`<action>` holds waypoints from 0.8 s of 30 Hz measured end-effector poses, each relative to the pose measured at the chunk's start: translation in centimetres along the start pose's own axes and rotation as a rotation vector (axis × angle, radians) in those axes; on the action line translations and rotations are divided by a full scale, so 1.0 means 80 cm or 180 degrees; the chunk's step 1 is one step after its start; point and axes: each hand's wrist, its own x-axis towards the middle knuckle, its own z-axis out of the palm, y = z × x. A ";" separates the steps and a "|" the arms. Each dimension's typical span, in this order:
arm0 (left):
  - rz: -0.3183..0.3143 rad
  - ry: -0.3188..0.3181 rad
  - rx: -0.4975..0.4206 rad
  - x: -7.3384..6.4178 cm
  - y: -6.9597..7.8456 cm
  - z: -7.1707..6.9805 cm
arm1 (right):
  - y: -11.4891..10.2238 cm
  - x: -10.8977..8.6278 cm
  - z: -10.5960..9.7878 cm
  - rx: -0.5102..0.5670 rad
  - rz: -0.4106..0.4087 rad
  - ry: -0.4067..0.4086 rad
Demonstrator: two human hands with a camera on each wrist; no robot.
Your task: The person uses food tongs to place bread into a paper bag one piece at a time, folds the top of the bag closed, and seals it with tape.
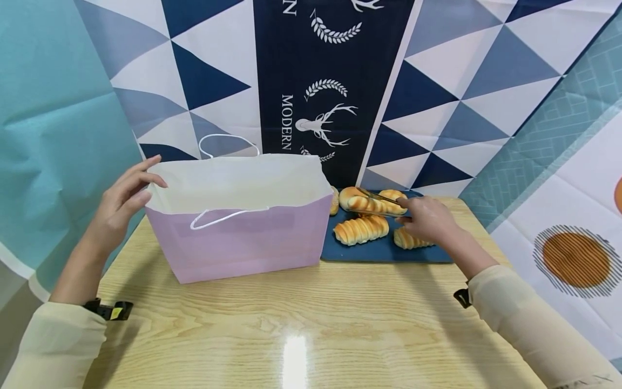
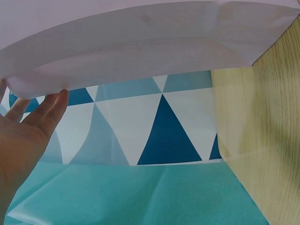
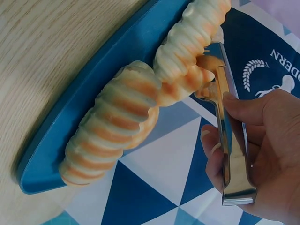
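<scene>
My left hand (image 1: pixel 121 197) holds the left rim of a pink paper bag (image 1: pixel 243 240), some fingers reaching over the edge. In the left wrist view, fingertips (image 2: pixel 60 96) touch the bag's side panel (image 2: pixel 140 51). The bag stands upright, its mouth wide and its white inside showing. My right hand (image 1: pixel 427 219) grips metal tongs (image 3: pixel 234 164) over the blue tray (image 1: pixel 355 254). In the head view, the tongs' arms lie on either side of a golden ridged bread roll (image 1: pixel 371 205). Another ridged roll (image 1: pixel 362 230) lies in front of it; a third (image 1: pixel 408 239) is partly under the hand.
White string handles (image 1: pixel 228 216) rise from the bag. Several more breads, including a round bun (image 1: pixel 349 195), sit at the tray's back. A patterned cloth (image 1: pixel 316 81) hangs behind the wooden table (image 1: pixel 272 324). The bag's right side stands close against the tray.
</scene>
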 end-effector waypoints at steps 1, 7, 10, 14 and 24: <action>-0.0004 0.0001 -0.0002 0.000 0.000 0.000 | 0.000 0.000 0.000 -0.0002 0.0003 -0.0005; -0.0013 0.0011 0.0001 0.001 0.001 0.001 | -0.001 0.000 -0.002 -0.0010 0.0005 -0.0064; -0.0026 0.0012 0.0018 0.001 0.001 0.000 | -0.001 0.000 -0.003 -0.0038 0.0008 -0.0077; -0.0003 0.0015 0.0028 0.001 0.000 0.000 | -0.001 0.000 -0.003 -0.0098 -0.0003 -0.0071; 0.0089 0.0022 -0.0056 0.002 -0.003 -0.001 | 0.000 -0.002 -0.003 -0.0153 -0.0032 -0.0048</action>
